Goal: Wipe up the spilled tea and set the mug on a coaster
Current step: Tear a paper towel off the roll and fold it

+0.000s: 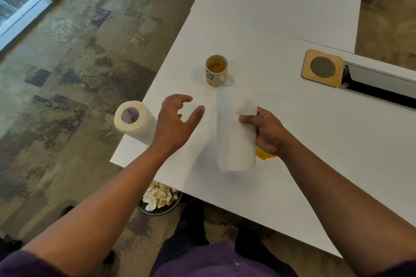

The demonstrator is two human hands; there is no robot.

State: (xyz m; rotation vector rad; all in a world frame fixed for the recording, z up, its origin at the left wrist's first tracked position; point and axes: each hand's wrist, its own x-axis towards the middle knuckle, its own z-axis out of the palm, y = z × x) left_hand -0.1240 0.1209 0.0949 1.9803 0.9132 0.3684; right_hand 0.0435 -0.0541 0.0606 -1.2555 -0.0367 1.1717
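The mug [216,71] stands upright on the white worktop [281,18], its handle turned toward the person, with amber tea inside. Nearer the person than the mug, the right hand [267,132] has its grip closed on a sheet of paper towel [236,132] — thumb across the front, fingers curled behind — and the sheet hangs down from that hold. Just right of the sheet's lower part, partly hidden under the right wrist, a patch of spilled tea [262,154] shows orange on the worktop. The left hand [174,123] hovers over the worktop left of the sheet, fingers spread and loosely bent, its grip open and holding nothing; it lies nearer the person than the mug and to the mug's left. The paper towel roll [132,119] stands on the worktop's corner, left of the mug and just beyond the left hand. The coaster [322,67] — a tan square with a dark round centre — lies well to the right of the mug, beside a cable slot [378,87] in the worktop. On the floor below the worktop edge, a bin [160,198] holds crumpled, stained towels
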